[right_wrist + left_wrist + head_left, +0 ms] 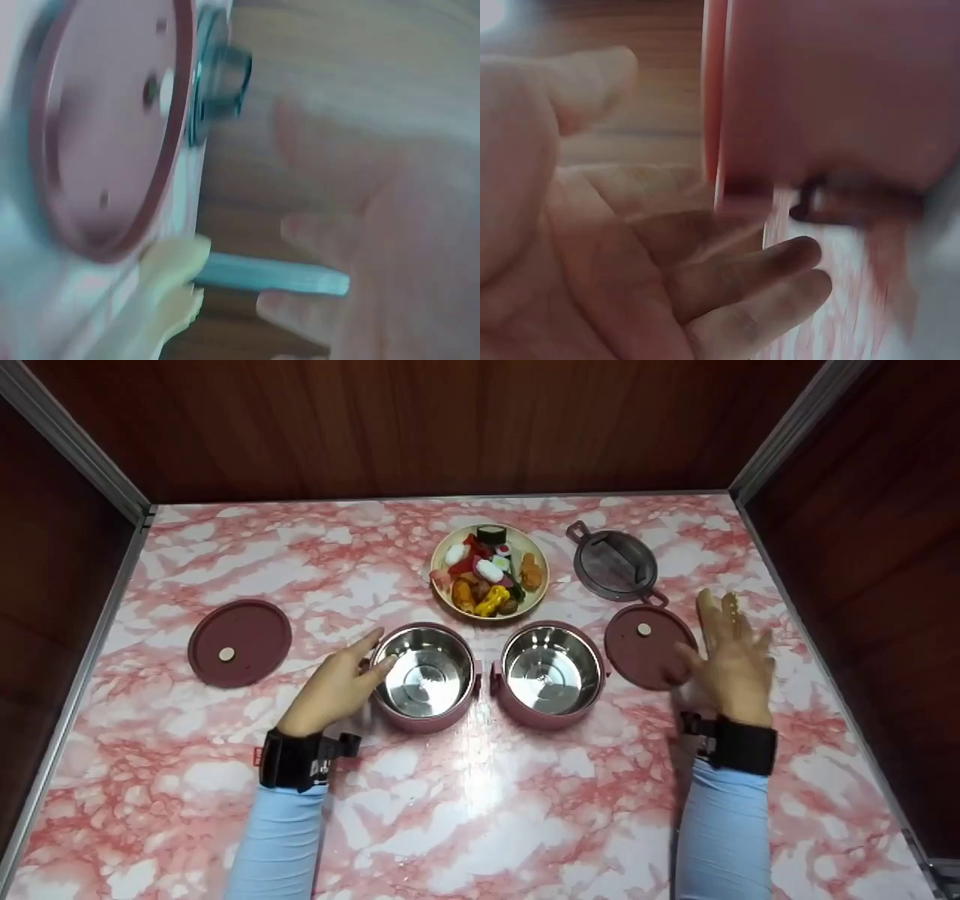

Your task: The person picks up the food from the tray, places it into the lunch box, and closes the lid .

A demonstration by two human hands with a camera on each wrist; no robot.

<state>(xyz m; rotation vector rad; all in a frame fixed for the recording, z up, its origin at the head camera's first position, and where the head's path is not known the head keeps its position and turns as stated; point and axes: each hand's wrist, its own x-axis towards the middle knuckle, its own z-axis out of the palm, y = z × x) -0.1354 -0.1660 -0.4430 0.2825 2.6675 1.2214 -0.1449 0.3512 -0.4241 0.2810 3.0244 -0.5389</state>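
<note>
My left hand [337,686] is at the left side of a pink lunch container [840,82] with a steel inside [424,671]. Its fingers are spread loosely beside the wall, and the left wrist view shows the thumb apart from it. A second pink steel-lined container [551,671] stands to the right. My right hand [735,667], blurred, hovers with spread fingers over pale tongs [176,270], whose scalloped ends [731,607] show past its fingers. Just left of this hand lies a round dark-red lid [649,656] with a white button. The right hand holds nothing visible.
Behind the containers stands a cream plate [541,596] of colourful food pieces. A small dark two-handled pan [615,566], covered by a lid, is at the back right. Another dark-red lid [247,641] lies at the left. Brown panels [435,427] enclose the marbled table [480,825].
</note>
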